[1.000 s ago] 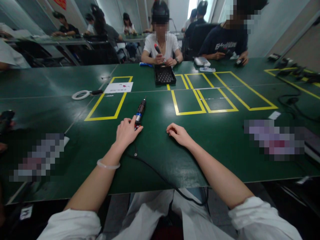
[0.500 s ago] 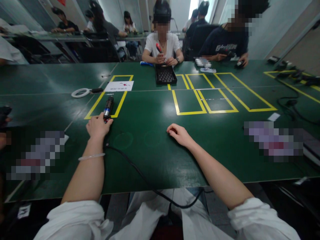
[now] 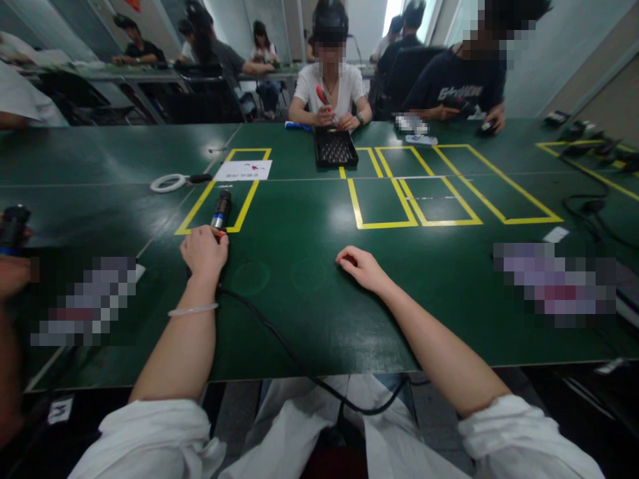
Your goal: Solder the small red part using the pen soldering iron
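Note:
My left hand (image 3: pixel 206 254) is closed round the rear part of a corded heat gun (image 3: pixel 220 211), which lies on the green table with its dark barrel pointing away from me. A silver section and a blue band show just ahead of my fingers; the handle is mostly hidden under the palm. From beside my left wrist a black cord (image 3: pixel 264 326) runs across the table and over its front edge. My right hand (image 3: pixel 363 266) rests on the tabletop, fingers curled in loosely, with nothing visible in them.
Yellow tape outlines (image 3: pixel 387 225) mark the table. Beyond the heat gun lie a printed card (image 3: pixel 243 170) and a white ring-shaped coil (image 3: pixel 168 183). Across from me, a person holds a red-handled tool (image 3: pixel 322 95) over a black tray (image 3: pixel 336 161). Another person's hand (image 3: pixel 14 274) is at left.
My left fingers have wrapped further round the heat gun's handle, covering more of it. The right hand stays put. At far left, another person's hand and dark tool have come further into view.

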The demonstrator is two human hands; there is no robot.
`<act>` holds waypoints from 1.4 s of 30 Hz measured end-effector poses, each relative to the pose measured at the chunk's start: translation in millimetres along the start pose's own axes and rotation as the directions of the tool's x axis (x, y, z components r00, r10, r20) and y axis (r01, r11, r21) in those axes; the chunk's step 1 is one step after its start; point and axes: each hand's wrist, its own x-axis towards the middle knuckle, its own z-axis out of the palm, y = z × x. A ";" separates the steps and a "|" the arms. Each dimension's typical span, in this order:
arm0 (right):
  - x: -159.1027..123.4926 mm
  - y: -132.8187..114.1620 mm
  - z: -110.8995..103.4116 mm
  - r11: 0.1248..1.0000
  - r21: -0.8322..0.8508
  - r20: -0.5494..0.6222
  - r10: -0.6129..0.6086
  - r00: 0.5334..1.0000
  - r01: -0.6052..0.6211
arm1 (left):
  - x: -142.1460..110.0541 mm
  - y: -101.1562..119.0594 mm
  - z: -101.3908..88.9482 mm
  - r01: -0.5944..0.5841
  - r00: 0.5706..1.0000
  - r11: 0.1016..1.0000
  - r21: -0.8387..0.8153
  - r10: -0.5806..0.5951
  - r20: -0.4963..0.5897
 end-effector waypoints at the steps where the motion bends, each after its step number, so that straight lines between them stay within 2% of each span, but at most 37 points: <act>1: 0.1 -0.2 0.1 1.000 -0.001 0.000 0.001 1.000 -0.001 | -0.3 1.0 -1.0 0.008 1.000 1.000 -0.010 -0.008 -0.015; 4: 0.7 -0.7 0.5 1.000 -0.006 0.000 -0.002 1.000 0.002 | -2.0 8.3 -5.4 -0.003 0.996 0.996 -0.085 -0.005 -0.086; 6: 1.0 -1.0 0.9 1.000 -0.009 0.001 -0.006 1.000 0.006 | -5.4 20.1 -8.3 -0.048 0.995 0.980 -0.191 0.029 -0.100; 8: 1.0 -1.3 1.1 1.000 -0.006 0.005 -0.002 1.000 0.002 | -12.2 39.7 -10.0 -0.109 0.994 0.929 -0.354 0.102 -0.038; 10: 0.9 -1.5 1.1 1.000 0.017 0.012 0.010 1.000 -0.010 | -23.3 66.9 -11.3 -0.128 0.973 0.820 -0.557 0.211 0.088; 11: 0.8 -1.6 1.0 0.999 0.041 0.019 0.019 1.000 -0.019 | -30.3 82.4 -12.1 -0.102 0.950 0.749 -0.655 0.269 0.161; 13: 0.9 -1.7 0.7 0.991 0.124 0.033 0.041 0.999 -0.045 | -46.1 114.2 -14.8 0.005 0.869 0.607 -0.795 0.391 0.305; 15: 1.2 -1.8 0.5 0.967 0.245 0.045 0.066 0.997 -0.075 | -62.3 142.1 -18.0 0.084 0.780 0.513 -0.854 0.500 0.377; 18: 2.1 -2.3 0.5 0.901 0.419 0.081 0.089 0.993 -0.115 | -81.8 168.4 -20.2 0.140 0.657 0.424 -0.895 0.636 0.404; 21: 2.3 -3.1 1.6 0.828 0.540 0.139 0.094 0.986 -0.155 | -92.5 175.3 -17.4 0.166 0.585 0.379 -0.910 0.706 0.400; 24: 2.0 -3.8 3.1 0.779 0.597 0.176 0.103 0.979 -0.190 | -95.6 171.1 -12.4 0.177 0.582 0.371 -0.912 0.707 0.401; 28: 2.2 -3.8 4.3 0.750 0.630 0.168 0.119 0.979 -0.199 | -93.6 164.1 -8.0 0.228 0.643 0.346 -0.910 0.648 0.408; 30: 2.6 -3.3 4.3 0.747 0.634 0.159 0.129 0.979 -0.202 | -92.6 162.2 -7.5 0.246 0.660 0.339 -0.908 0.628 0.413; 37: 2.7 -2.3 4.7 0.762 0.617 0.153 0.128 0.980 -0.196 | -95.0 160.8 -9.7 0.247 0.611 0.378 -0.892 0.654 0.446; 39: 2.3 -3.6 4.7 0.770 0.606 0.158 0.128 0.979 -0.199 | -95.9 160.6 -10.4 0.229 0.613 0.394 -0.890 0.652 0.446; 42: 2.1 -5.5 4.4 0.789 0.584 0.150 0.123 0.981 -0.189 | -96.7 160.2 -11.8 0.162 0.638 0.419 -0.893 0.646 0.419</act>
